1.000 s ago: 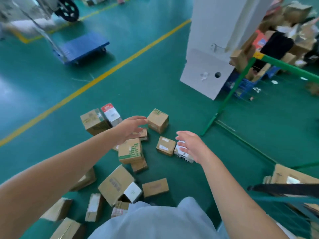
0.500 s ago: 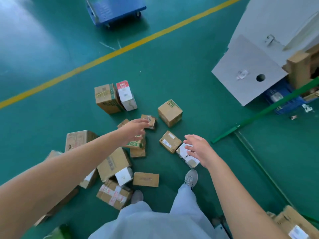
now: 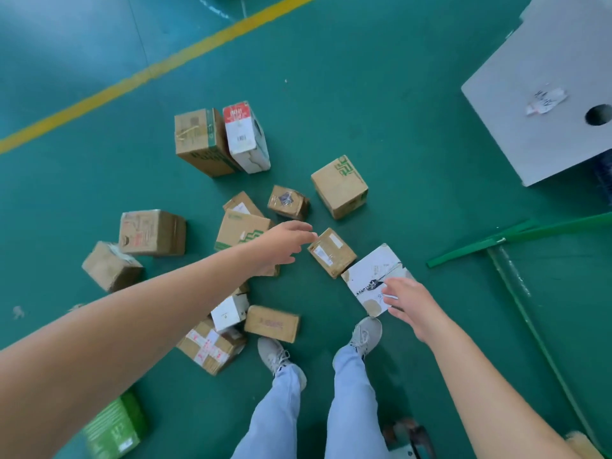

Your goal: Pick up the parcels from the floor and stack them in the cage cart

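Several cardboard parcels lie scattered on the green floor in front of my feet. My left hand reaches out with fingers spread, its fingertips right beside a small brown parcel with white labels, holding nothing. My right hand hangs open over the near edge of a white parcel, fingers extended. A brown parcel with green print lies partly under my left wrist. A cube-shaped parcel stands farther off. Only the cage cart's green frame shows at the right.
A tall brown box and a red-and-white carton stand at the back. More parcels lie left, a flat brown one by my shoes. A grey pillar base is at upper right. A yellow line crosses the floor.
The view has tilted further down as I bend toward the floor. Both hands have moved lower and closer to the small brown parcel and the white parcel.
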{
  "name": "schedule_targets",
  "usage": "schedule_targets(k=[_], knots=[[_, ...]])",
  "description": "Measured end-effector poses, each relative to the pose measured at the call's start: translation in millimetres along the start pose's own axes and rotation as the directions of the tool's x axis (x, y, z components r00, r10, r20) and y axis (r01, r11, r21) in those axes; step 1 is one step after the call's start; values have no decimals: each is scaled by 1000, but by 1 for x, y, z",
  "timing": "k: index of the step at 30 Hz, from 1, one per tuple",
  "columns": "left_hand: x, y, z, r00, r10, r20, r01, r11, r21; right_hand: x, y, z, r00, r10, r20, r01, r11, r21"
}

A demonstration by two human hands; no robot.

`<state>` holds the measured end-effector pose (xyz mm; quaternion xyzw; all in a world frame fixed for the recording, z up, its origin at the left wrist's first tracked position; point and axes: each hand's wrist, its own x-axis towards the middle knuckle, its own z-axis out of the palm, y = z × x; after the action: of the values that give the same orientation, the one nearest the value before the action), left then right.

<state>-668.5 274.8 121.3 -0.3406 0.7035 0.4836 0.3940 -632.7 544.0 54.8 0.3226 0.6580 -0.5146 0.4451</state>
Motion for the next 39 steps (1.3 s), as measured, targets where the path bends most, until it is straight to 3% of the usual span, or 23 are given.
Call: schedule_targets(k=[6,14,27,34,39], knots=[[15,-39,-39,996,-76,-56,62,975,-212,17,-20,54,997,20,69,-12,993,-122],[-14,-97,-149,990,-53,-130,-1,921,-389,-11,-95,173,989,-69,133,100,965,-244],[-42,-195,-340,977,-36,-208,-79,851,-519,-43,-171,375,955,-181,237,249,921,-299],[-29,-189,-388,975,-37,-219,-89,837,-539,-30,-204,412,964,-157,216,220,924,-313],[11,-160,-430,969,-29,-246,-121,810,-574,7,-262,443,957,-160,243,235,917,-323]])
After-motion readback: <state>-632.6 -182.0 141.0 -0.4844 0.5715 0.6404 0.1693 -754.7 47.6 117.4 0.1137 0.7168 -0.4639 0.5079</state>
